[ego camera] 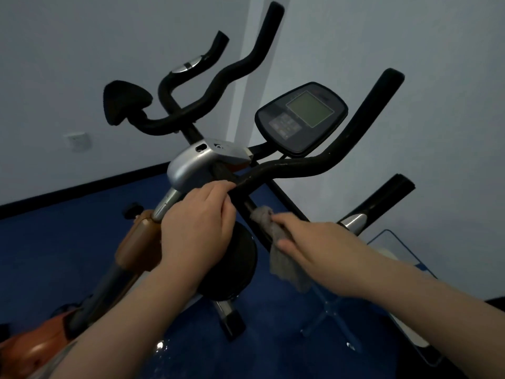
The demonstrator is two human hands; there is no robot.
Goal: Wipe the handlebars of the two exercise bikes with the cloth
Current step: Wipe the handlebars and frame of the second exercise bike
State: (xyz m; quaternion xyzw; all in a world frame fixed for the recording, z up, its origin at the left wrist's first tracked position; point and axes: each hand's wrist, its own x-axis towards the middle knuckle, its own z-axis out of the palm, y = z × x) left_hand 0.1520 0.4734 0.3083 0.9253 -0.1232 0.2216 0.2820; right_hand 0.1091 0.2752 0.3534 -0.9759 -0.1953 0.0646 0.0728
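The near exercise bike has a black foam handlebar (314, 162) that sweeps up to the right past a dark console with a grey screen (302, 117). My left hand (200, 225) grips the handlebar's inner end beside the silver stem housing (188, 166). My right hand (314, 246) holds a grey cloth (281, 255) against a lower black bar, and the cloth's loose end hangs down. A second bike's black wavy handlebars (216, 86) rise behind, upper left.
Orange frame parts (136, 242) and a black flywheel disc (235, 266) sit below my hands. The floor is blue (54, 255), with a black skirting along pale walls. A glass-topped stand (396, 255) is at right. A wall socket (78, 140) is at left.
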